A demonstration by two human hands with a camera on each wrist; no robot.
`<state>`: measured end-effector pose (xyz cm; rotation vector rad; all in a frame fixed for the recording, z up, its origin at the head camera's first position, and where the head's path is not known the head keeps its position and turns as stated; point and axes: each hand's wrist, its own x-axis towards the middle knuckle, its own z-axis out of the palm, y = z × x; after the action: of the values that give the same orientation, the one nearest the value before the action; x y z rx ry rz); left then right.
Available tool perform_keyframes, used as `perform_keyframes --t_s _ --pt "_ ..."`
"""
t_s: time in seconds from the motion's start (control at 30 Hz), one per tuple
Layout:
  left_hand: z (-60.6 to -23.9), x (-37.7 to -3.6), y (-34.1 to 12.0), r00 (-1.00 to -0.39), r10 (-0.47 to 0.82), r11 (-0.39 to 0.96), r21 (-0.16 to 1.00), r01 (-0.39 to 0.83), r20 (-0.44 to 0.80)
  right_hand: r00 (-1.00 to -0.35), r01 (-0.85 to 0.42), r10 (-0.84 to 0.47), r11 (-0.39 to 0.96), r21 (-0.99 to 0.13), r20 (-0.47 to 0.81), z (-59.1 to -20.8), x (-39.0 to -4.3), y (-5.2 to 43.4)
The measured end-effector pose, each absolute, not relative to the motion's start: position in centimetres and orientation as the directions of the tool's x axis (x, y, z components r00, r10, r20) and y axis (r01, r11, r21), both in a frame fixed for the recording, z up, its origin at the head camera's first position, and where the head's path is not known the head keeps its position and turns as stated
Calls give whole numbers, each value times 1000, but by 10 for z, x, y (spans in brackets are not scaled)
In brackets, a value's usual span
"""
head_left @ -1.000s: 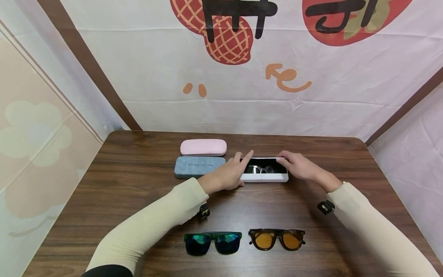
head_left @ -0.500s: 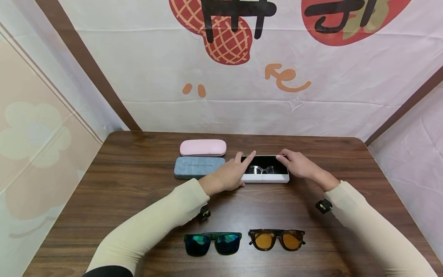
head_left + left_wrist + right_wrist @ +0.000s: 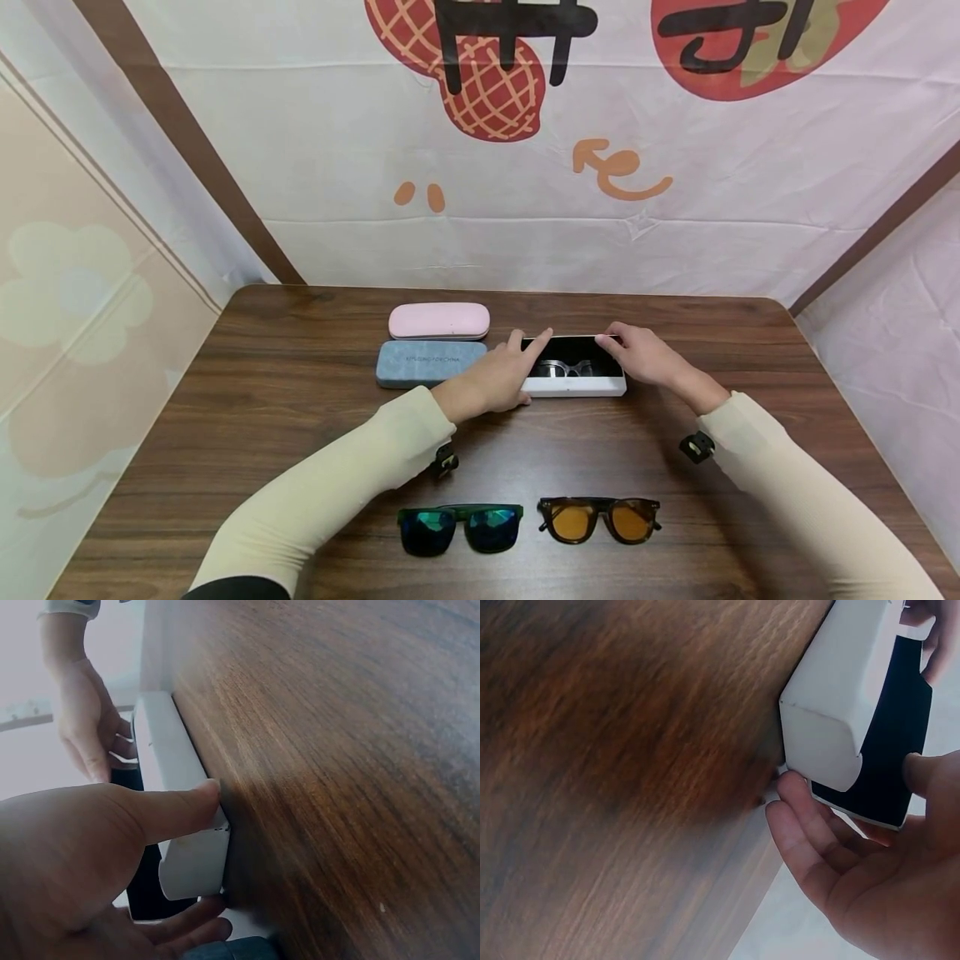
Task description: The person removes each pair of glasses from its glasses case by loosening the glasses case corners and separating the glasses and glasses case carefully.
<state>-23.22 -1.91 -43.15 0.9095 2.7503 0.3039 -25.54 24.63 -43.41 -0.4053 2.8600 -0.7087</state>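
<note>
A white glasses case (image 3: 573,387) with a black lining stands open at the back of the table, its lid raised. Clear-framed glasses (image 3: 556,368) lie inside. At the case's left end, my left hand (image 3: 487,382) grips it, the thumb (image 3: 180,810) along the front wall and other fingers round the end. My right hand (image 3: 651,358) pinches the raised lid (image 3: 896,735) at its right end, thumb on the black inner side, with two fingertips low beside the case's end.
A blue glasses case (image 3: 427,364) and a pink one (image 3: 439,320) lie closed to the left. Nearer the front are sunglasses with blue-green lenses (image 3: 492,530) and a pair with orange lenses (image 3: 573,522). A printed cloth (image 3: 525,250) hangs behind the table.
The white case's lid has tilted slightly further up and back, the right hand moving with it. The left hand stays on the left end.
</note>
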Motion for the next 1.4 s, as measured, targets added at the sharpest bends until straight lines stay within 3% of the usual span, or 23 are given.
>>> perform_keyframes --t_s 0.63,1.13,1.4 --pt "-431 -233 -14 -797 574 814 242 529 -188 -953 -237 -297 850 -471 -57 -433 -253 243" --pt "-433 -235 -13 -794 579 809 245 534 -184 -948 -317 -292 811 -491 130 -418 -246 239" --pt "-432 -236 -14 -791 579 811 244 532 -199 -902 -425 -321 776 -466 288 -414 -239 234"
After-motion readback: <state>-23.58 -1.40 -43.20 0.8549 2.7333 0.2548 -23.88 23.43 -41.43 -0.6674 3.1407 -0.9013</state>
